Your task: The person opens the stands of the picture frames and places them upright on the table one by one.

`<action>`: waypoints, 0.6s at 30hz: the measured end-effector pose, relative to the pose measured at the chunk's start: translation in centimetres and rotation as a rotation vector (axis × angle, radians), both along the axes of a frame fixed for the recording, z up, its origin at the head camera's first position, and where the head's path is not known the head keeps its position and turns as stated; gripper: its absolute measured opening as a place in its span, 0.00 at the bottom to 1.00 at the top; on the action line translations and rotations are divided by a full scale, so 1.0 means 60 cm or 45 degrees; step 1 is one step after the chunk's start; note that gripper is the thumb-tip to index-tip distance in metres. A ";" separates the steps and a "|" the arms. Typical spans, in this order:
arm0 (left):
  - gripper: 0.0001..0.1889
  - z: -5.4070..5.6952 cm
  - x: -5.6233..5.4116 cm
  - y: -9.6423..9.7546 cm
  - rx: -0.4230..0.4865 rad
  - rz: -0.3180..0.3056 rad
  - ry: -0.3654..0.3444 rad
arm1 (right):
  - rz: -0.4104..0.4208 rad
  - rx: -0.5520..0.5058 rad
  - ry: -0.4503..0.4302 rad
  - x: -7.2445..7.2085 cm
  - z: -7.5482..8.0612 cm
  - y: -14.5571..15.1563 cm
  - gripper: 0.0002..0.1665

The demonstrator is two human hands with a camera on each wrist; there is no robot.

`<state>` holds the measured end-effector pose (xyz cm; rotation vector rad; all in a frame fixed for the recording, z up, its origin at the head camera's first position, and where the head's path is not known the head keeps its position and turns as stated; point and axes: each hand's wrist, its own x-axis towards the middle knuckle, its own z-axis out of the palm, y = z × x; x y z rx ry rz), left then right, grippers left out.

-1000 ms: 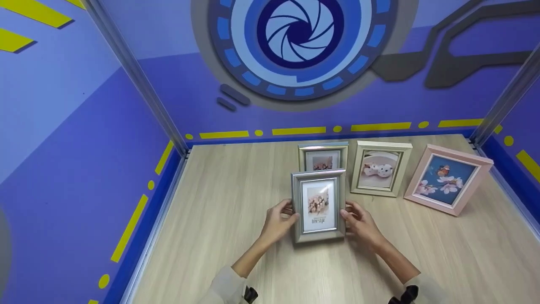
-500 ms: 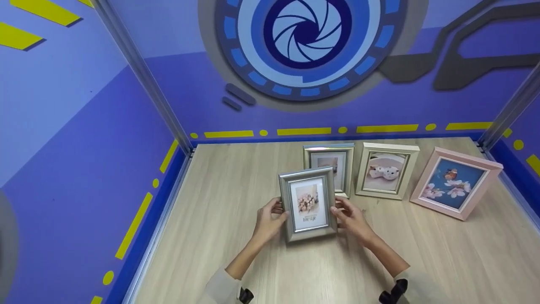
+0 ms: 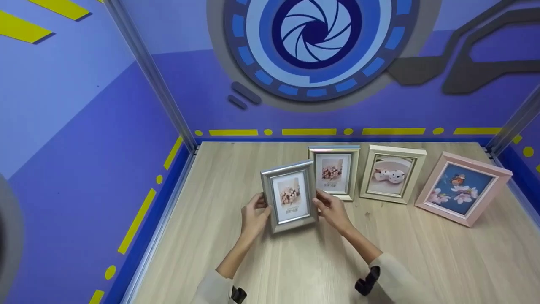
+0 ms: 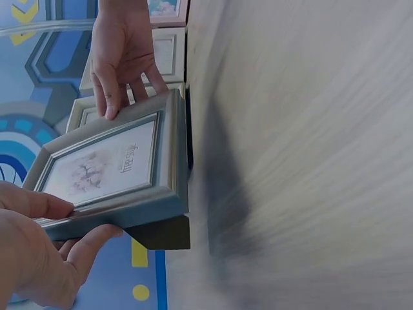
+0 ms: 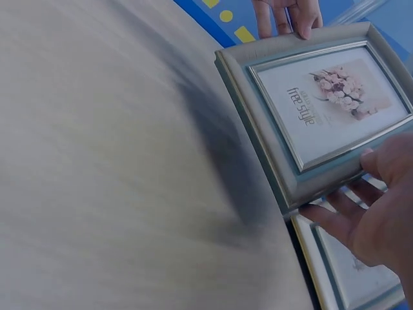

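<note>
Both hands hold a silver-grey picture frame (image 3: 291, 198) with a pink flower bouquet print, slightly tilted. The left hand (image 3: 254, 217) grips its left side, thumb on the front and fingers behind. On the opposite side the right hand (image 3: 334, 211) pinches the edge in the same way. In both wrist views a shadow lies on the table beside the silver-grey frame, and its lower edge looks raised off the surface. Just behind the right hand stands a gold-edged picture frame (image 3: 352, 179) with a similar bouquet print.
To the right stand a cream picture frame (image 3: 413, 177) with a white pastry-like print and a pink picture frame (image 3: 491, 185) with a bird and blossoms. The wooden table (image 3: 202, 236) is bounded by a printed blue back wall (image 3: 190, 88) and side walls.
Both hands have carried the silver-grey frame leftward and a little toward the back, tilting it. The gold-edged frame behind is now mostly uncovered. The head view has shifted slightly.
</note>
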<state>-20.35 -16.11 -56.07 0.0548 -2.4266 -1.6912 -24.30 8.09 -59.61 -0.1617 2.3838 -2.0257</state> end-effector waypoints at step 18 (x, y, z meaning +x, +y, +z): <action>0.19 -0.015 -0.063 -0.046 -0.003 0.133 0.105 | -0.115 0.182 0.235 -0.069 0.019 -0.089 0.21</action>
